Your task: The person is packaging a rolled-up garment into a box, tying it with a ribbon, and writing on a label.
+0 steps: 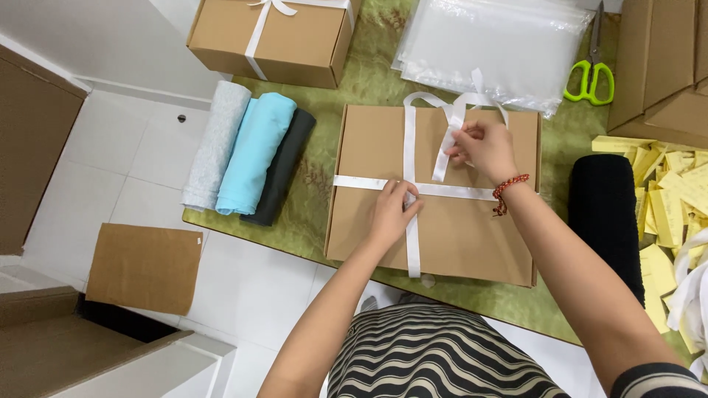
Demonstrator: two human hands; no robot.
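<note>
A flat brown cardboard box (442, 221) lies on the green cloth (324, 184) — white satin ribbon (410, 243) crossed over it. The left hand (393, 210) pinches the crossing; the right hand (483, 149) grips a ribbon tail — green-handled scissors (590, 79) beyond the box.

I see bright, even light from overhead, soft short shadows, mild glare on the plastic bags (494, 44), and sharp focus throughout.

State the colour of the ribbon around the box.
White ribbon, on the brown box; head view.
</note>
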